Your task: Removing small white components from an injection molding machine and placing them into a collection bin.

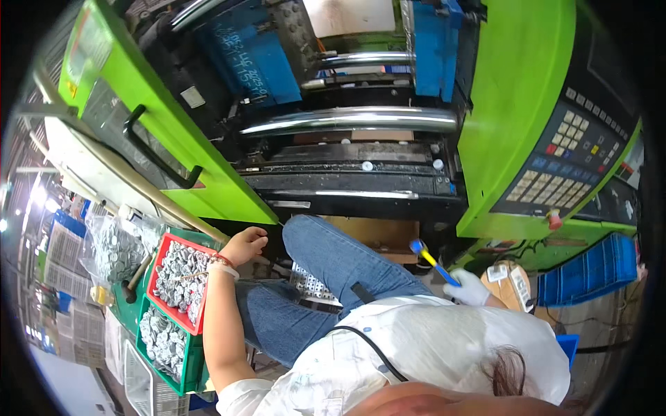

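Note:
My left hand (244,246), bare with a bracelet at the wrist, is above the edge of the red bin (168,305) and beside the green machine door (201,166). Its fingers curl inward, and nothing shows in them. In a white glove, my right hand (470,288) grips what looks like a small brush (438,268) with a blue and yellow handle. The tool points up and left, away from the glove, beside my jeans-clad knee. Small round grey metal-looking pieces (182,274) fill the red bin. Similar pieces (164,341) lie in a green bin (191,367) next to it.
Ahead stands an open green machine with shiny horizontal bars (354,120) and blue blocks (433,55). A button panel (555,156) with a red knob (553,220) is at right. A blue crate (590,270) sits lower right. A clear bag of pieces (118,249) lies left.

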`<state>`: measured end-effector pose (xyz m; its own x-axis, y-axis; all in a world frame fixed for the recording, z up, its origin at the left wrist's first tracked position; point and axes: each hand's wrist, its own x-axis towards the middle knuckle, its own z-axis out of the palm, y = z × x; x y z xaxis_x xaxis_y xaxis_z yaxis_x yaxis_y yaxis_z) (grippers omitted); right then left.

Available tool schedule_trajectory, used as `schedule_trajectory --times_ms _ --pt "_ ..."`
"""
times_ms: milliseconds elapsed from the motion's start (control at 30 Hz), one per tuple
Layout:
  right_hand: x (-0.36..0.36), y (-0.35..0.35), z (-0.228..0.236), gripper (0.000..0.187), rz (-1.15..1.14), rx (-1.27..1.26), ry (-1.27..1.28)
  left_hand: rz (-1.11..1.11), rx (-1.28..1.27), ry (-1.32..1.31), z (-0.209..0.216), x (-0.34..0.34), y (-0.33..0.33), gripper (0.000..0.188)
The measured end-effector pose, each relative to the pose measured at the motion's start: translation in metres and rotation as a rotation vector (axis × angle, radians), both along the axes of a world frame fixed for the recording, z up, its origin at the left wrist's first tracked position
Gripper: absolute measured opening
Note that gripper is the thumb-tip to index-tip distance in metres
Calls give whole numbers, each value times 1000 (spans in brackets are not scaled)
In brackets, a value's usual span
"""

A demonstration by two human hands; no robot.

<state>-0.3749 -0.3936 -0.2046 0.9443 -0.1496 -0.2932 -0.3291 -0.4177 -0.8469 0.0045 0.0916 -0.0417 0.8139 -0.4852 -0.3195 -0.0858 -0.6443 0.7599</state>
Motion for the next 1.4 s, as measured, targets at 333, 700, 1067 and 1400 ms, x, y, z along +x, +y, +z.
schedule_trajectory --times_ms 333,700,1067,1400 --pt "302 134 210 21 -91 645 -972 0 13 -172 13 -5 11 38" --pt "556 34 319 35 -320 -63 -735 -183 62 -308 42 -36 1 35" --pt "627 107 348 33 -342 711 -730 -219 121 -191 40 -23 -19 38" --pt "629 76 359 32 -625 1116 -1066 -194 136 -148 41 -24 -23 40"
